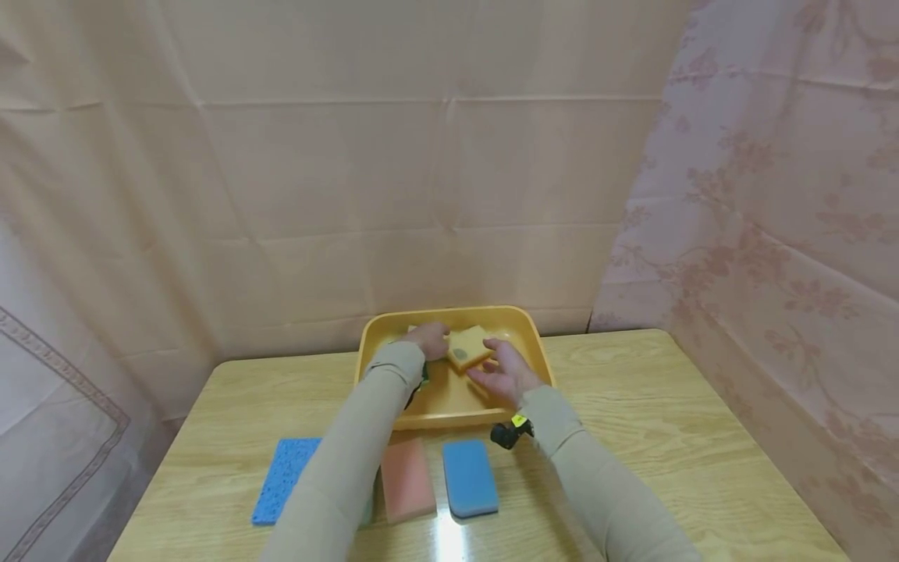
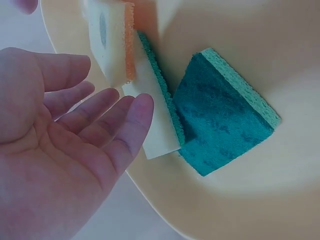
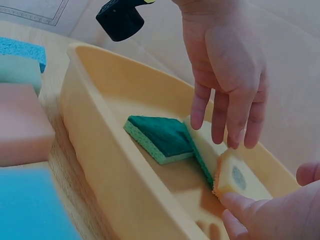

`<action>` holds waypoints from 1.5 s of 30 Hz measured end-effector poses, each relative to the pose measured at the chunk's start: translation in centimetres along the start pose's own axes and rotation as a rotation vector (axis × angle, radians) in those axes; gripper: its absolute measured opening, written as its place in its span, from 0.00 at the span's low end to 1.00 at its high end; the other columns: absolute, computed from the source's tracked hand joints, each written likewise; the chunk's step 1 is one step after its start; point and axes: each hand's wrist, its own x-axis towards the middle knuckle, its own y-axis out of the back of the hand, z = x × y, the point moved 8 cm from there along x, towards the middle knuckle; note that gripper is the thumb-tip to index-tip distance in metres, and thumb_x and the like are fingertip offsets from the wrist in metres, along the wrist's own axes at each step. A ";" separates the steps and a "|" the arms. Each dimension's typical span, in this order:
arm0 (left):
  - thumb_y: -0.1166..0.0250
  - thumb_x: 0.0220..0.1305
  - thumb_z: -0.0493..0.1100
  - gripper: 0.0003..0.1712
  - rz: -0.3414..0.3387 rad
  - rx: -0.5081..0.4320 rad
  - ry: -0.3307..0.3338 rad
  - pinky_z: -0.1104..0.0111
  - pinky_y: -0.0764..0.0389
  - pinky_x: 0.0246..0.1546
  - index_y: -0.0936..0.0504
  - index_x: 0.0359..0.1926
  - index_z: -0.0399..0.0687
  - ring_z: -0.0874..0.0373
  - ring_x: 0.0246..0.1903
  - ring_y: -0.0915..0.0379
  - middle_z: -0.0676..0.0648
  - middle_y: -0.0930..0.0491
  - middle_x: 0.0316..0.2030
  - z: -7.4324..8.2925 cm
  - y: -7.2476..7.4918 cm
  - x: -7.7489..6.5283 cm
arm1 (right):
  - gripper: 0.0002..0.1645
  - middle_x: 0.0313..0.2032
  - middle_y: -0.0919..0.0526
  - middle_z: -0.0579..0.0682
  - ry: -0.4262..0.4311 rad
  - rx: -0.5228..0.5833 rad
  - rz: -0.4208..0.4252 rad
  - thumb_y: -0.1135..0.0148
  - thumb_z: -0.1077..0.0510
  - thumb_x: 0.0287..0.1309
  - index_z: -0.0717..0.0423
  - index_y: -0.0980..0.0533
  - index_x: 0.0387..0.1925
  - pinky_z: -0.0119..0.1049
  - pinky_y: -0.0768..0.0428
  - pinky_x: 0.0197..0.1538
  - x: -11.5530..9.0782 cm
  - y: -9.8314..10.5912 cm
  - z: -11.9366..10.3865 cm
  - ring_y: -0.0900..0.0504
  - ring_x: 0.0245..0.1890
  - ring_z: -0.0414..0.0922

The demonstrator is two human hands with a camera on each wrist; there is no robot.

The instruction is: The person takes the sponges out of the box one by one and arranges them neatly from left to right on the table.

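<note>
- While its thumb and fingers stand apart, the right hand touches the oval-marked sponge from the right, a fingertip at the edge of its orange layer; this contact probably steadies it.
- The left hand comes from the other side, fingers apart and clamped on nothing; whether its fingertips meet a sponge cannot be told.
- The oval-marked sponge is inside the yellow tray, toward its back edge, its end against the cream sponge, which seems to help prop it.
- The cream sponge, with its green layer, overlaps the edge of the dark green sponge, nearer the tray's left end; the three spread like a loose fan.
- The tray stands along the back edge of the worktop, leaving room in front.
- Between tray and front edge lie, left to right, a speckled blue sponge, a greenish sponge mostly hidden by the left sleeve, a pink sponge and a plain blue sponge, side by side, perhaps for easy reach.
</note>
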 end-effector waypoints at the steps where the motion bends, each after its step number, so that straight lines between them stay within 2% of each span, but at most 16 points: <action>1: 0.50 0.76 0.38 0.27 0.001 -0.003 0.003 0.57 0.37 0.71 0.33 0.72 0.36 0.45 0.70 0.38 0.39 0.32 0.70 0.0 0.0 0.0 | 0.42 0.75 0.61 0.62 0.003 -0.007 0.004 0.53 0.59 0.76 0.59 0.63 0.78 0.46 0.41 0.74 0.0 0.1 0.0 0.48 0.75 0.58; 6: 0.50 0.76 0.38 0.27 0.005 -0.007 0.015 0.57 0.37 0.71 0.33 0.73 0.36 0.45 0.70 0.37 0.39 0.31 0.70 -0.2 0.1 -0.1 | 0.44 0.76 0.64 0.62 0.008 -0.035 0.008 0.53 0.58 0.76 0.61 0.66 0.78 0.47 0.42 0.75 -0.1 0.2 0.0 0.48 0.75 0.58; 13: 0.51 0.75 0.38 0.27 -0.001 0.008 0.001 0.57 0.37 0.70 0.33 0.72 0.36 0.44 0.70 0.38 0.39 0.31 0.70 -0.1 -0.1 0.1 | 0.39 0.75 0.56 0.62 -0.012 -0.022 -0.024 0.55 0.58 0.77 0.62 0.62 0.76 0.43 0.41 0.74 0.0 -0.2 0.2 0.46 0.75 0.56; 20: 0.51 0.75 0.39 0.27 0.003 0.026 0.003 0.58 0.36 0.70 0.31 0.71 0.37 0.45 0.70 0.37 0.39 0.31 0.69 0.3 0.0 -0.3 | 0.38 0.75 0.56 0.61 -0.023 -0.034 -0.025 0.55 0.56 0.77 0.63 0.60 0.76 0.43 0.42 0.75 0.2 -0.2 0.3 0.47 0.75 0.56; 32: 0.51 0.75 0.39 0.28 -0.005 -0.026 0.019 0.56 0.37 0.70 0.34 0.73 0.36 0.45 0.70 0.38 0.39 0.33 0.71 0.4 -0.1 -0.7 | 0.37 0.70 0.50 0.63 -0.009 -0.120 -0.012 0.54 0.55 0.77 0.66 0.57 0.75 0.45 0.40 0.74 0.5 -0.1 0.2 0.43 0.73 0.57; 38: 0.49 0.73 0.38 0.28 0.020 -0.012 -0.003 0.57 0.36 0.70 0.32 0.71 0.35 0.44 0.69 0.36 0.38 0.31 0.69 0.7 0.3 -0.9 | 0.37 0.67 0.47 0.63 -0.007 -0.128 -0.027 0.55 0.56 0.77 0.66 0.56 0.76 0.45 0.39 0.74 0.2 -0.2 0.2 0.42 0.72 0.57; 45: 0.47 0.70 0.37 0.28 0.074 -0.044 -0.037 0.57 0.34 0.69 0.31 0.69 0.31 0.43 0.67 0.33 0.35 0.28 0.66 0.7 0.6 -1.4 | 0.38 0.70 0.49 0.64 -0.004 -0.163 -0.038 0.54 0.56 0.77 0.66 0.57 0.76 0.45 0.39 0.74 -0.2 -0.3 0.5 0.42 0.72 0.57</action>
